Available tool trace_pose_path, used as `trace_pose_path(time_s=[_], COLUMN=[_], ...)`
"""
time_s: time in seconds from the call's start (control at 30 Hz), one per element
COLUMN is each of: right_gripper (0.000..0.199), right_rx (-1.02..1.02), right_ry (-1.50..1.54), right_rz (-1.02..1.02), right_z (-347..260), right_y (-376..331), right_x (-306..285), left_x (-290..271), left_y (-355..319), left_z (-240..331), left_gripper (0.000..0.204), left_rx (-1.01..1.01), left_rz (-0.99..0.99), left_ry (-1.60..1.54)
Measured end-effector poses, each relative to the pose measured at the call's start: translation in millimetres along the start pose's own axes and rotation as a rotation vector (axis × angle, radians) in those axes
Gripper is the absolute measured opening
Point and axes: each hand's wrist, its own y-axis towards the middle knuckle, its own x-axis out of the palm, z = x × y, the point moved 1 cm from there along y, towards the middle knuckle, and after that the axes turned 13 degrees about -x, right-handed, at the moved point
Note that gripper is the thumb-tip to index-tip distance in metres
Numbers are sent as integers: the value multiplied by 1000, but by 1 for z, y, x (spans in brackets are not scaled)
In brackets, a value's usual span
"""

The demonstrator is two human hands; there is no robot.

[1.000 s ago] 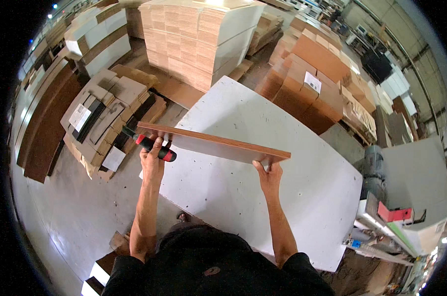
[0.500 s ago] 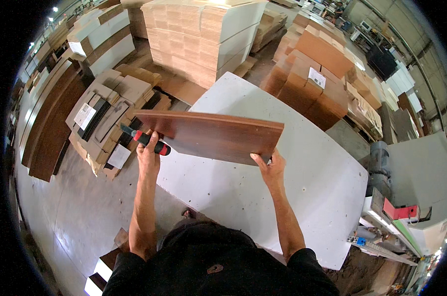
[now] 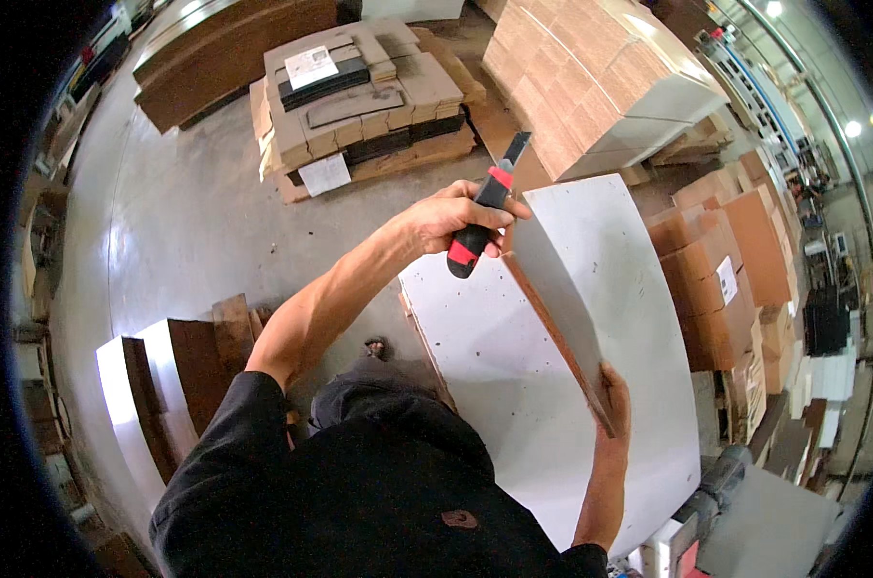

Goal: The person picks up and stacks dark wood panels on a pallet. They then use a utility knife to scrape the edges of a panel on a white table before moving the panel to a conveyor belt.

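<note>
A thin wooden board is held on edge above a white worktable, its narrow brown edge turned up at me. My left hand is at the board's far end, closed round a utility knife with a black and red handle. The knife's flat dark blade points up and away. Some left fingers reach the board's end, but their grip on it is partly hidden. At the near end, my right hand grips the board, with the thumb over its right face.
Stacked flat cardboard sits on the floor at far left. A tall panel stack stands beyond the table. Brown cartons line the right side. Panels stand left of me, and a motor is at lower right.
The board has swung from lying crosswise to running away from me, now seen mostly on edge. My left hand moved farther out with the knife; my right hand came nearer. The view has turned left.
</note>
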Motion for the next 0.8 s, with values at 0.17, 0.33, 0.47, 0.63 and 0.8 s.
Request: trace_pose_path(time_s=[0.17,0.33,0.47,0.63,0.8], right_gripper=[19,18,45,49,49], right_rx=[87,85,10,-388,-241], right_ry=[87,100,284,379,4], right_rz=[98,54,134,213,21], right_z=[16,16,77,139,138], right_y=[7,-2,3,14,8], right_x=[-7,9,32,95,83], left_x=[-13,4,49,73,74], left_y=[5,-4,-19,-11,21], left_z=[-20,-19,0,10,14], left_gripper=[33,37,56,76,17], left_rx=[42,78,134,423,599], left_rz=[55,178,204,374,561], left_ry=[-39,-68,-279,274,452])
